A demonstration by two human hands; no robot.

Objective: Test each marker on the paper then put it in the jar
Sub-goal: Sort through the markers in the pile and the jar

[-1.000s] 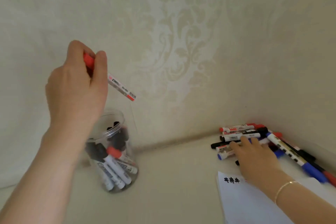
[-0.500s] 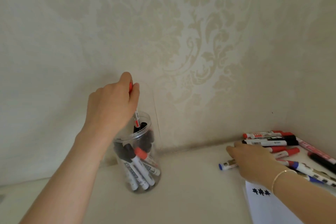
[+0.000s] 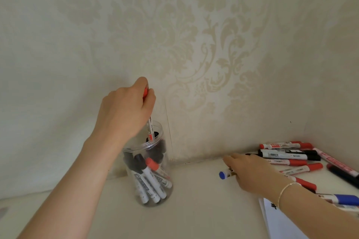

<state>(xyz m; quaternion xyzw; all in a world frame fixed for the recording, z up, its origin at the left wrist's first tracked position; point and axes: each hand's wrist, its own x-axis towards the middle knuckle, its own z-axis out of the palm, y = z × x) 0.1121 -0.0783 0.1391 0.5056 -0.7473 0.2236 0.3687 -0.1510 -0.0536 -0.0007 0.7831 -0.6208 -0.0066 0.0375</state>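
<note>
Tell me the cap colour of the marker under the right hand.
Blue, seen in the head view.

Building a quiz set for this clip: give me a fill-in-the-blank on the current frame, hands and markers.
1. The left hand lowers a red marker into the clear ____.
2. The right hand rests on a marker with a ____ cap, at the edge of the loose pile of markers.
3. On the right wrist sits a thin gold ____.
4. The paper lies at the lower ____ of the view.

Missing words: jar; blue; bracelet; right
</note>
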